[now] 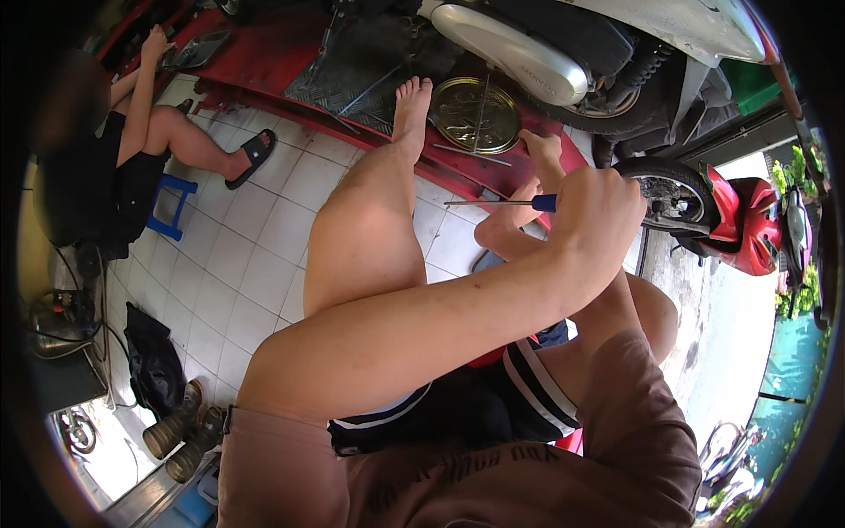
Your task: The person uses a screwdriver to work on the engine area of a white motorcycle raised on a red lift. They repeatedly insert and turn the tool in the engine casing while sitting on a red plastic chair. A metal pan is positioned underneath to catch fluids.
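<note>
My left arm reaches across my body to the right, and my left hand [602, 211] is closed round the blue handle of a screwdriver [544, 203]. Its thin metal shaft points left, above the tiles and my feet. Behind the left wrist, my right forearm [606, 319] rises from the brown sleeve; the right hand is hidden, so its fingers cannot be made out. Past the screwdriver, a round golden tray [443, 128] holds metal pieces that I cannot name, with a thin rod across it. My bare left foot [410, 110] rests on the red platform [255, 81] beside the tray.
A motorcycle with a silver side cover [506, 48] stands on the platform ahead. At right is a red motorbike [744, 224]. On the left a person in black [79, 189] sits by a blue stool [172, 208]. Brown boots [176, 418] and a black bag [151, 356] lie lower left.
</note>
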`<control>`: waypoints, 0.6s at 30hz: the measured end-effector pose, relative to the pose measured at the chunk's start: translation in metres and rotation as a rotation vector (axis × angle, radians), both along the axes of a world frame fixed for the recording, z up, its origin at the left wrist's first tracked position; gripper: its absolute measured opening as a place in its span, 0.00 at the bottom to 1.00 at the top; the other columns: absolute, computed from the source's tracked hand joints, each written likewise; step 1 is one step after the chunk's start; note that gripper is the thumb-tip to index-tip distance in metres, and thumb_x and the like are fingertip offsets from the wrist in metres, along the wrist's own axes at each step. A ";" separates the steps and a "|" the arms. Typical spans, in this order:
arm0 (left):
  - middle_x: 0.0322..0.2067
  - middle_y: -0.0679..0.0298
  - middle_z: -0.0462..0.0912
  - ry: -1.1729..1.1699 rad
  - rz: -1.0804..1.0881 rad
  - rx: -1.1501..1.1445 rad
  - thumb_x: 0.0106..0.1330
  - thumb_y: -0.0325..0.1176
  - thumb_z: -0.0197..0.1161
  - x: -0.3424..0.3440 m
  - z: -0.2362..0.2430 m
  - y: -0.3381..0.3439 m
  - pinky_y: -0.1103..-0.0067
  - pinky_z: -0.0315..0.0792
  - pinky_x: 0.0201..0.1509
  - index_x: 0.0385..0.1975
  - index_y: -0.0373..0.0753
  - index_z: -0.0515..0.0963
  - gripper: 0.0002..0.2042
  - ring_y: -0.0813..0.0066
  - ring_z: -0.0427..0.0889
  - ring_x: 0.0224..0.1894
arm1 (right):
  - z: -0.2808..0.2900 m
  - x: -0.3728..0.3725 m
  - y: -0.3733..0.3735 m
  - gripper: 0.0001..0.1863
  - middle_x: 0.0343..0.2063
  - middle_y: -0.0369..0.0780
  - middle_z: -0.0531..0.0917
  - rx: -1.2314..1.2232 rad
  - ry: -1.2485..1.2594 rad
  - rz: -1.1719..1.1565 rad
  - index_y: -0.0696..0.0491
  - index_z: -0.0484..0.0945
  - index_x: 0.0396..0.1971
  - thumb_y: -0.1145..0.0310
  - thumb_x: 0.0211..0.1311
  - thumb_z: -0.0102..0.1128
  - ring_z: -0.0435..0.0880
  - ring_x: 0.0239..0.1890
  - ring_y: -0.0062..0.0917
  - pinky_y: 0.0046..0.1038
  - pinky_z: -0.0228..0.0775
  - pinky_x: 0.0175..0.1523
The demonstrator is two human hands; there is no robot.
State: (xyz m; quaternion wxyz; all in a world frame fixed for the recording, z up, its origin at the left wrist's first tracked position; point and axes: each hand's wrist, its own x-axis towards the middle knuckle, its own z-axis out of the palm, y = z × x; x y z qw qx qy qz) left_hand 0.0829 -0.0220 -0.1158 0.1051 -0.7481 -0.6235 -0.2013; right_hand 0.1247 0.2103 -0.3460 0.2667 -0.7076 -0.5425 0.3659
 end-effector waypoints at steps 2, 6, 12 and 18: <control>0.14 0.71 0.81 0.248 0.099 -0.197 0.15 0.19 0.80 -0.007 0.018 -0.012 0.48 0.66 0.53 0.16 0.48 0.80 0.22 0.75 0.80 0.21 | -0.047 0.011 0.014 0.14 0.17 0.38 0.82 -0.034 -0.064 0.005 0.57 0.83 0.20 0.60 0.41 0.69 0.81 0.21 0.21 0.24 0.72 0.31; 0.24 0.67 0.79 0.107 -0.072 -0.528 0.47 0.33 0.65 -0.008 0.007 -0.023 0.74 0.70 0.38 0.25 0.43 0.80 0.06 0.80 0.79 0.31 | -0.091 -0.013 0.030 0.11 0.15 0.36 0.81 -0.082 -0.006 -0.010 0.57 0.82 0.18 0.64 0.44 0.68 0.78 0.17 0.18 0.22 0.70 0.23; 0.11 0.77 0.68 0.064 0.020 -0.342 0.42 0.31 0.67 -0.027 -0.004 -0.023 0.85 0.59 0.19 0.12 0.48 0.75 0.06 0.88 0.71 0.18 | -0.117 0.001 0.054 0.12 0.17 0.37 0.83 -0.049 -0.036 0.085 0.55 0.85 0.27 0.62 0.47 0.65 0.83 0.21 0.22 0.25 0.75 0.31; 0.16 0.71 0.77 -0.050 0.068 -0.249 0.45 0.27 0.66 -0.023 0.010 -0.014 0.85 0.66 0.21 0.17 0.44 0.79 0.03 0.83 0.79 0.23 | -0.113 0.046 0.066 0.15 0.21 0.42 0.85 -0.131 -0.074 0.132 0.56 0.85 0.29 0.60 0.46 0.65 0.85 0.26 0.25 0.27 0.76 0.37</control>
